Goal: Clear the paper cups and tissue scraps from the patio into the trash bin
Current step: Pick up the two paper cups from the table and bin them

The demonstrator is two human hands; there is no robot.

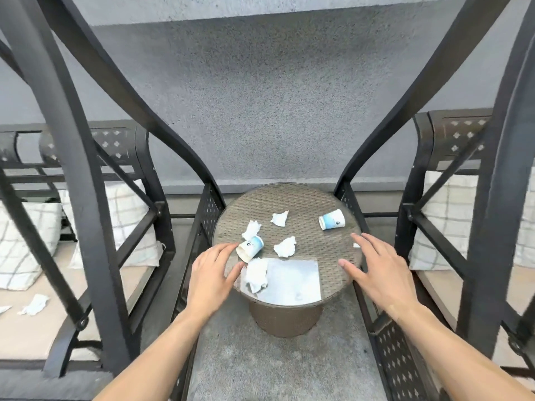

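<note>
Round wicker table (289,198) at frame center, dark metal chairs (86,175) left and right. My left hand (210,273) lower center-left, fingers spread, empty, fingertips just beside a tipped paper cup (250,248). My right hand (376,270) right of center, also spread, holding nothing. Second cup (332,219) lies upper right of the tabletop. Tissue scraps (286,246) scattered mid-table (more on the left seat (34,304)).

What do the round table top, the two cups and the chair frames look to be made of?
Table top: brown woven wicker, probably synthetic, seemingly under glass given the sky-like reflection near the front. Cups: printed paper, matte, lying on their sides. Chair frames: dark painted metal, judging by the bolts and perforated panels.
</note>
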